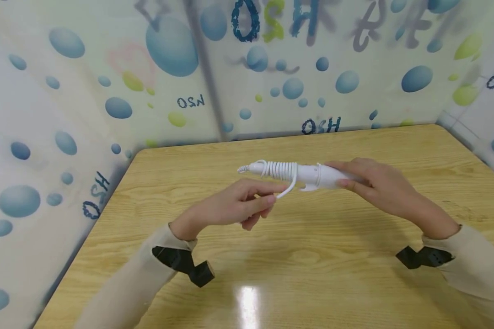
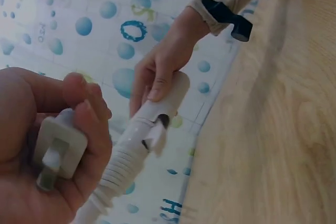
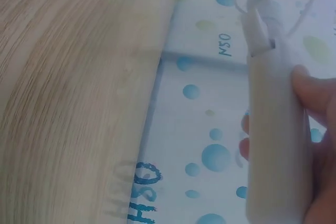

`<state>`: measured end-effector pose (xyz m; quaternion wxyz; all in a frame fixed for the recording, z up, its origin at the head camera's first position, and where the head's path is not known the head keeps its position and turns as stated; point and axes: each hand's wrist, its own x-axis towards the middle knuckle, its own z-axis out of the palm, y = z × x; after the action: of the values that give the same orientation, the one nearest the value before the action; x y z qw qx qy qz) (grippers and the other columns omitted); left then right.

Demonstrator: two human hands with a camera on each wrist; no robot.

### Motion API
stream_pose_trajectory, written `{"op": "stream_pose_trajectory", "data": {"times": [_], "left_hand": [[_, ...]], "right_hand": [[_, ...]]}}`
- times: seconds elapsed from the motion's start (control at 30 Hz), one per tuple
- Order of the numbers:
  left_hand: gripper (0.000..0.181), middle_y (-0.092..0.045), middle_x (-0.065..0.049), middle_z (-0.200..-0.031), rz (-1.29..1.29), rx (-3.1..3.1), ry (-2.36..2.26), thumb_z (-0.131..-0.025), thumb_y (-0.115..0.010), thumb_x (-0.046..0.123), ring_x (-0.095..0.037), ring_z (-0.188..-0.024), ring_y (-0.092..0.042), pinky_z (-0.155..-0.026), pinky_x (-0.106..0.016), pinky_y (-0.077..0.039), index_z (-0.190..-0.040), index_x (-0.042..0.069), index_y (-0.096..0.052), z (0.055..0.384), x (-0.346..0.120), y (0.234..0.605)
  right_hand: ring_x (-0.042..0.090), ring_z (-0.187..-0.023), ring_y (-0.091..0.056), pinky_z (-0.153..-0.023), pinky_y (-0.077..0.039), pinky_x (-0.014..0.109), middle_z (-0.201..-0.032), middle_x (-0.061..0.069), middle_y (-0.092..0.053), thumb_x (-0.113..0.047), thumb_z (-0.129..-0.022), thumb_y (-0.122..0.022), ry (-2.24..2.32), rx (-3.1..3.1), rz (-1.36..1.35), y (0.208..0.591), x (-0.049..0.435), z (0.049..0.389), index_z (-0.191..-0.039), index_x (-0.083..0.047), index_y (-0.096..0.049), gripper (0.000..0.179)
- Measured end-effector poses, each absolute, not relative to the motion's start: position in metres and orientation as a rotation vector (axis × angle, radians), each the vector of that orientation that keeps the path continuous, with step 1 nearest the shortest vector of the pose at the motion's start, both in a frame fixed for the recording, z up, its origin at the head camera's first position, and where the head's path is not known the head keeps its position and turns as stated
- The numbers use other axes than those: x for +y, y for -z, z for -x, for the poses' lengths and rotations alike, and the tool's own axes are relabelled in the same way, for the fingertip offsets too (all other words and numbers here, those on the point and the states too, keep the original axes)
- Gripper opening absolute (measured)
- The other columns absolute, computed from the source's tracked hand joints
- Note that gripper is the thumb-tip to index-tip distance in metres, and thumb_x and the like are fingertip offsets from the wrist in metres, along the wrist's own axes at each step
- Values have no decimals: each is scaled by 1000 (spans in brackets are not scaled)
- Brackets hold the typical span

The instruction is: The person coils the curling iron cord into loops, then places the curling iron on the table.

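A white stick-shaped electric appliance [image 1: 328,177] is held level above the table, its power cord [image 1: 283,170] wound in several tight coils around the narrower left part. My right hand [image 1: 384,186] grips the smooth thick right end, thumb on the near side. A small lever-like tab [image 3: 254,32] sticks out from the body in the right wrist view. Left of the coils, my left hand [image 1: 247,201] pinches the loose stretch of cord between thumb and index finger. The left wrist view shows the plug [image 2: 71,140] in that palm, fingers curled around it; the head view hides it.
Beneath both hands lies a wooden table [image 1: 304,269] with a glare spot near the front. A bubble-patterned curtain [image 1: 271,82] hangs behind it and along the left. Black wrist mounts [image 1: 183,262] sit on both sleeves.
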<state>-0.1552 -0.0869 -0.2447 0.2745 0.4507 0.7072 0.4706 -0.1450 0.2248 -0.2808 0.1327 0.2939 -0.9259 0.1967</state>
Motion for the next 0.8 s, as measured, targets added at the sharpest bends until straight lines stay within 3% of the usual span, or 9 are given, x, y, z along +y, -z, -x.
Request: {"op": "stream_pose_trajectory", "data": {"times": [0.17,0.33,0.4,0.5,0.63,0.7,0.8], "left_hand": [[48,-47,-12,-70,-1236,1749,-1300,-101,-30,8,-16,-50,-44,-46,-29,-41,-147,8,-15,150,-88,270],[49,-46,-9,-71,-1215,1694,-1304,-102,-27,13,-17,-53,-44,-45,-31,-40,-149,16,-11,154,-89,294],[47,-44,-10,-70,-1226,1692,-1303,-102,-26,12,-18,-54,-43,-46,-32,-39,-148,13,-14,157,-88,302],[41,-46,-11,-73,-1221,1734,-1314,-102,-29,11,-18,-55,-38,-48,-31,-37,-143,7,-31,163,-83,312],[29,-53,-14,-79,-1182,1818,-1318,-100,-38,12,-19,-58,-41,-50,-27,-37,-119,0,-56,177,-79,321],[23,-60,-15,-89,-1166,1804,-1355,-97,-46,9,-18,-62,-48,-54,-28,-41,-111,-5,-58,186,-81,323],[18,-62,-13,-85,-1182,1774,-1388,-93,-49,0,-16,-70,-54,-61,-32,-46,-102,-13,-59,202,-85,324]], "right_hand": [[15,-76,-51,-56,-38,33,-102,5,-62,-21,-90,-60,-638,-2622,-796,278,228,143,-133,-21,-51,44],[13,-80,-51,-59,-41,30,-116,5,-59,-14,-91,-59,-804,-2614,-794,273,230,137,-133,-22,-51,44],[10,-77,-50,-58,-42,27,-116,2,-58,-10,-91,-57,-885,-2606,-831,271,230,134,-133,-22,-51,44],[9,-76,-50,-57,-42,25,-118,-1,-56,-2,-91,-55,-1013,-2579,-943,268,230,131,-134,-19,-50,46],[8,-72,-48,-54,-41,24,-109,-4,-56,2,-90,-54,-1122,-2542,-1119,264,228,127,-133,-15,-50,46],[7,-70,-46,-52,-40,23,-104,-7,-55,2,-89,-55,-1100,-2528,-1188,263,225,125,-133,-15,-50,47],[5,-69,-45,-53,-39,21,-98,-9,-55,1,-87,-60,-1002,-2526,-1248,263,221,122,-131,-17,-52,49]]}}
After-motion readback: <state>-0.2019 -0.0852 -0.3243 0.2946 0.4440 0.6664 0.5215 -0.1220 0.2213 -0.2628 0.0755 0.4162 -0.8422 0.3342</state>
